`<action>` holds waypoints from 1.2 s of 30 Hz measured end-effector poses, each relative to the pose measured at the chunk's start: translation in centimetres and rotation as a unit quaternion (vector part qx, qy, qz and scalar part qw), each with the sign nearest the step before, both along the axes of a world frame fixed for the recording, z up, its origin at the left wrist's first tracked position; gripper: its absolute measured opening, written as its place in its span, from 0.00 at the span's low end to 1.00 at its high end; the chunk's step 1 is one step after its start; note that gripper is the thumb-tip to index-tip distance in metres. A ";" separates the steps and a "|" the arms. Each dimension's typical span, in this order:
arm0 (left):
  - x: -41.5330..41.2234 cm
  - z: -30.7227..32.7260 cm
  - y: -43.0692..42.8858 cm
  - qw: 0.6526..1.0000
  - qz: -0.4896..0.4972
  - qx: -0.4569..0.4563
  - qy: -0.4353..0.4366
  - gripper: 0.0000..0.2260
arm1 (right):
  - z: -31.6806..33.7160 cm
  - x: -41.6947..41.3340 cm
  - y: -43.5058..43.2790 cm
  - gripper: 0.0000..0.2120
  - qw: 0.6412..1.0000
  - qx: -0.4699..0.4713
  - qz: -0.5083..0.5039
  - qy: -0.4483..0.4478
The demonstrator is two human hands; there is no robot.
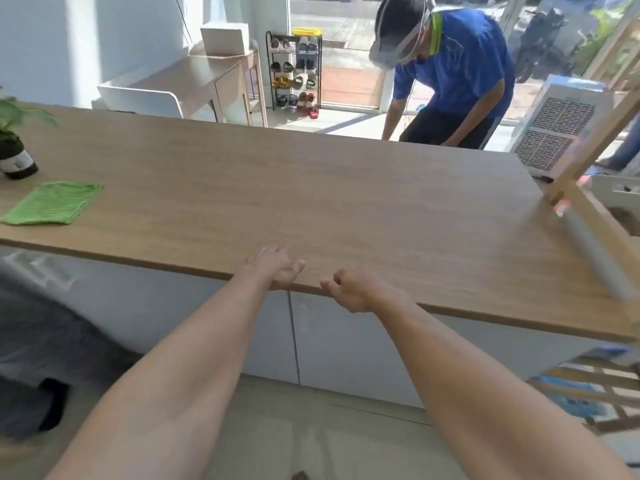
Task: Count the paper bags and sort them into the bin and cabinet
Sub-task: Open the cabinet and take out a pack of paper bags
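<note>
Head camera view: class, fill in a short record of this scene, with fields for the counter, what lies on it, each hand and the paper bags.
counter: wooden, cabinet doors below, shut
on counter: green cloth, dark bottle, both far left
left hand: at near edge, holds nothing
right hand: fingers curled, holds nothing
paper bags: none in view

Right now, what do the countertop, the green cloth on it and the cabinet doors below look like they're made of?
Countertop: wood-look and matte, with fine grain lines and a thin dark edge; perhaps laminate over board, not certain.
Green cloth: soft textile; ribbed stripes suggest a knit or weave.
Cabinet doors: smooth pale grey panels, matte; painted or laminated, cannot tell.
</note>
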State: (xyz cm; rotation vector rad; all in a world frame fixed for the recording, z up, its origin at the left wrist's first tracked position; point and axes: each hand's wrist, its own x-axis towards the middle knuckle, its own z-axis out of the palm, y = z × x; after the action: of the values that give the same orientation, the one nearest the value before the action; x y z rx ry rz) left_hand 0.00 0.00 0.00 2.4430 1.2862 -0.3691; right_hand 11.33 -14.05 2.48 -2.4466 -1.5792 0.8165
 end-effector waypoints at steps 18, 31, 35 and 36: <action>-2.6 -3.0 1.1 0.995 -0.018 0.046 -0.091 0.33 | -8.7 -6.2 4.6 0.20 0.869 -0.052 -0.319 0.374; -1.5 -3.0 0.0 0.992 -0.038 0.050 -0.106 0.31 | -11.8 -8.2 1.1 0.16 0.903 0.016 -0.284 0.322; -1.0 -2.6 -1.5 0.991 -0.058 0.049 -0.112 0.30 | -12.0 -9.4 -1.0 0.13 0.907 0.025 -0.263 0.328; -0.9 -2.6 -2.1 0.990 -0.065 0.055 -0.114 0.30 | -12.1 -9.6 -1.5 0.14 0.907 0.026 -0.262 0.329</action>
State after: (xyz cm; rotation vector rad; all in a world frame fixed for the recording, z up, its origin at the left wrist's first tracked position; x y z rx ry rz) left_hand -0.94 -2.15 -2.56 2.5799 1.0799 -0.0485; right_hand 1.68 -15.53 -9.64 -2.0499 -0.6555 1.2675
